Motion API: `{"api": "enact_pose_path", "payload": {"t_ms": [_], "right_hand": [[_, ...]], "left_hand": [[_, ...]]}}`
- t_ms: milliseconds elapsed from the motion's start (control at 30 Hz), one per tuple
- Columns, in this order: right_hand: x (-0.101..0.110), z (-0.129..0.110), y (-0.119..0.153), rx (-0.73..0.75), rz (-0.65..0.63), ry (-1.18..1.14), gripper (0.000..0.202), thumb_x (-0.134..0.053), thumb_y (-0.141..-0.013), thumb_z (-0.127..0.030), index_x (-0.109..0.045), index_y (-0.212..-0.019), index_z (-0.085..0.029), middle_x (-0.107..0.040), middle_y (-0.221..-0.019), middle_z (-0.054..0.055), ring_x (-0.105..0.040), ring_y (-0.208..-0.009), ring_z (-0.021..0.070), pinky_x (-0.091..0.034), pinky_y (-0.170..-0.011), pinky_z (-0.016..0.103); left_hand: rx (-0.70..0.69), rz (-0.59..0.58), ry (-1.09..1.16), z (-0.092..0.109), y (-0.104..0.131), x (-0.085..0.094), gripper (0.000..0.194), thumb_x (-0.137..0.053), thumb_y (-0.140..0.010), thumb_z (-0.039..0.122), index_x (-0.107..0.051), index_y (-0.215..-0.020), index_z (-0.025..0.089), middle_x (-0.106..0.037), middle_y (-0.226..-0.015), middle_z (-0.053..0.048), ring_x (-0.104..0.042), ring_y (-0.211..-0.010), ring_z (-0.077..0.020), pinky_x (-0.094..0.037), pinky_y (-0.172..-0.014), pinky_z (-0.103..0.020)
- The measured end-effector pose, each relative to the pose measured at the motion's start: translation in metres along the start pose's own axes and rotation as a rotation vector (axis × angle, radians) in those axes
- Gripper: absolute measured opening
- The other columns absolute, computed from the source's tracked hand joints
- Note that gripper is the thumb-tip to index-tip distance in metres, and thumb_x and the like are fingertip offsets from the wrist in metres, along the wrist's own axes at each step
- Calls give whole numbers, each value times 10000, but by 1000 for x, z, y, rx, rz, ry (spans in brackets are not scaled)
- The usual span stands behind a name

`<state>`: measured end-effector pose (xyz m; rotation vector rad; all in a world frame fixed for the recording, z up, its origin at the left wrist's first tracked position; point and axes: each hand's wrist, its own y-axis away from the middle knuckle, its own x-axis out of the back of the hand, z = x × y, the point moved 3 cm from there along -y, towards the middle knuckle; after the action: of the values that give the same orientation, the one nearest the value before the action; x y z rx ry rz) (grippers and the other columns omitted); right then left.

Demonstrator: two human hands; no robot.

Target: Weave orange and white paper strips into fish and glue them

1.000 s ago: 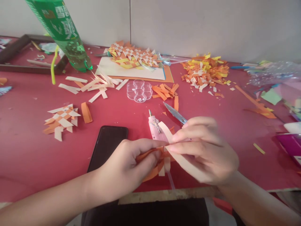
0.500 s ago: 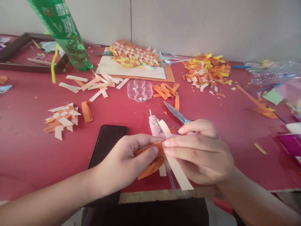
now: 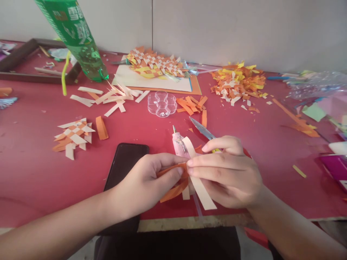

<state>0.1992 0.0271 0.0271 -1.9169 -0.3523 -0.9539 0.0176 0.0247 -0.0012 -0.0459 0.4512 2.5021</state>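
Observation:
My left hand (image 3: 155, 180) pinches orange paper strips (image 3: 175, 191) between thumb and fingers, close to the table's front edge. Against them, my right hand (image 3: 230, 171) is closed on a cream paper strip (image 3: 203, 193), which slants from upper left to lower right. The fingertips of both hands meet where the strips cross, and that crossing is partly hidden. Just beyond my hands lies a pink hot glue gun (image 3: 178, 143) with a metal tip. The scissors (image 3: 202, 128) show only their blades, the rest being behind my right hand.
A black phone (image 3: 123, 164) lies by my left wrist. Left of it is a small woven paper piece (image 3: 74, 135). Farther back stand a green bottle (image 3: 84, 47), a clear flower-shaped case (image 3: 162, 104), loose cream strips (image 3: 116, 95) and a scrap pile (image 3: 238, 83).
Both hands stay on the strips; the cream strip's lower end has shifted slightly up and left. My right hand has moved a little left, and a yellow bit by the scissors now shows.

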Motion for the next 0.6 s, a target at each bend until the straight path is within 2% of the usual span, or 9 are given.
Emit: {"api": "enact_pose_path", "payload": {"t_ms": [200, 367, 467, 567, 600], "right_hand": [[-1, 0, 1, -13, -22, 17, 300, -642, -735, -84, -690, -918, -317, -761, -916, -63, -613, -885, 247, -494, -676, 441], [1, -3, 1, -62, 1, -39, 335, -589, -718, -92, -677, -1007, -235, -698, -1082, 37, -558, -991, 266, -501, -815, 474], [4, 0, 6, -171, 133, -80, 256, -543, -755, -166, -659, -974, -231, -584, -1117, 86, -539, -1006, 273, -481, -853, 497], [5, 8, 14, -315, 289, -184, 106, -565, -816, -285, -614, -896, -235, -527, -951, 79, -556, -918, 262, -506, -776, 464], [2, 11, 16, -357, 304, -262, 126, -585, -826, -327, -598, -911, -234, -523, -928, 76, -561, -897, 257, -519, -759, 456]], "left_hand": [[33, 7, 46, 0, 0, -1, 282, -528, -937, 264, -716, -1137, 201, -760, -941, -39, -697, -930, -218, -524, -899, -344], [-11, 86, 210, 2, -2, 1, 213, -591, -918, 249, -724, -1074, 191, -763, -1035, -36, -699, -993, -185, -519, -914, -264], [-28, 193, 347, 1, -4, 5, 168, -652, -888, 262, -720, -1023, 189, -775, -968, -32, -722, -907, -165, -544, -874, -255], [-46, 272, 462, -1, -4, 8, 125, -715, -841, 261, -718, -944, 190, -777, -898, -24, -729, -804, -150, -572, -804, -249], [-52, 286, 474, -1, -3, 9, 113, -725, -832, 260, -721, -919, 187, -776, -896, -25, -727, -798, -147, -574, -794, -241]]}}
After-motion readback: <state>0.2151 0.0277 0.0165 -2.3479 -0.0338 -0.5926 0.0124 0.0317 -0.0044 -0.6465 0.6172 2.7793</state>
